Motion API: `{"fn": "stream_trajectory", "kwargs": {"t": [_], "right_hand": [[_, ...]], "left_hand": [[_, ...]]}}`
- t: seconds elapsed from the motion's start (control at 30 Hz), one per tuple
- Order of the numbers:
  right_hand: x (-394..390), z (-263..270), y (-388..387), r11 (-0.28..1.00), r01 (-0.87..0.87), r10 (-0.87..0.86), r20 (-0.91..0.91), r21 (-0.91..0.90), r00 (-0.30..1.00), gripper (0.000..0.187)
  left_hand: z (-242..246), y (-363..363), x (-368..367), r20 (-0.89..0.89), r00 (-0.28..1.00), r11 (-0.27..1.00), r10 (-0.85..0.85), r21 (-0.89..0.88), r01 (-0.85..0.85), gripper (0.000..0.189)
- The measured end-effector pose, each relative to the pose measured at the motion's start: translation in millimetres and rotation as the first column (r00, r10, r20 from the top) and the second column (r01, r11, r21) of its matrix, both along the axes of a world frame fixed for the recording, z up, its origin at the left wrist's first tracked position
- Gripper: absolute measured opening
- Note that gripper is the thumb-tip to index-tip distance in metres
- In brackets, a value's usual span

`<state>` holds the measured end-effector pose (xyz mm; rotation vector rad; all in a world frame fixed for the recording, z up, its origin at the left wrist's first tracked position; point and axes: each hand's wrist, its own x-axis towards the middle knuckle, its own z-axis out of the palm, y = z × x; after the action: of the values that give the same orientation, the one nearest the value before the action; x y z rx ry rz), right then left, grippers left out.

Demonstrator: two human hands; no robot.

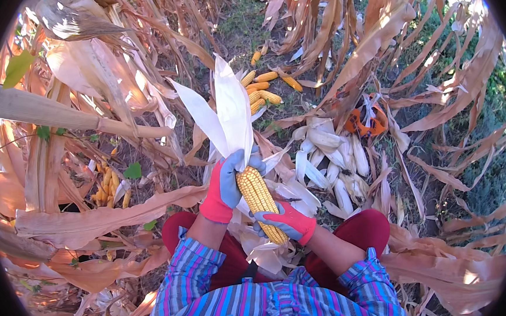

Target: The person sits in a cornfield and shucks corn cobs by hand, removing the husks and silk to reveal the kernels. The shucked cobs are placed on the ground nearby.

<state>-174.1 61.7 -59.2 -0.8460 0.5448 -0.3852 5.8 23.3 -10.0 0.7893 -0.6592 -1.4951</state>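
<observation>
A yellow ear of corn (256, 189) slants across in front of my knees, its kernels bare. My left hand (232, 177), in a red and grey work glove, grips its upper end where pale husk leaves (234, 111) still stand out from the base. Lower on the cob, my right hand (283, 219), gloved alike, has its fingers wrapped around the kernels. Loose dry husks (264, 254) lie between my legs under the ear. To the right of my hands is a heap of ears still in their husks (332, 152).
Several bare yellow cobs (259, 89) lie on the ground ahead, with another pile (109, 185) at the left among the stalks. An orange patterned cloth or bag (367, 121) sits beyond the husked heap. A thick dry cornstalk (73, 111) juts in from the left.
</observation>
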Motion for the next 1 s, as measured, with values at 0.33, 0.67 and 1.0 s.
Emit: {"fn": "stream_trajectory", "kwargs": {"t": [0.33, 0.67, 1.0], "right_hand": [[-3, 10, 9, 0.995, 0.09, -0.092, -0.075, -0.04, 0.993, 0.043], [10, -11, -1, 0.656, 0.171, -0.543, -0.302, -0.735, 0.783, 0.072], [-36, 21, -59, 0.673, 0.646, -0.677, 0.051, -0.36, 0.734, 0.057]], "left_hand": [[-7, -8, -3, -0.05, 0.998, 0.995, -0.039, 0.088, 0.043, 0.05], [-37, 2, -36, 0.345, 0.939, 0.989, -0.003, 0.137, -0.047, 0.043], [-32, 6, -34, 0.515, 0.857, 1.0, -0.016, 0.009, 0.014, 0.046]]}}
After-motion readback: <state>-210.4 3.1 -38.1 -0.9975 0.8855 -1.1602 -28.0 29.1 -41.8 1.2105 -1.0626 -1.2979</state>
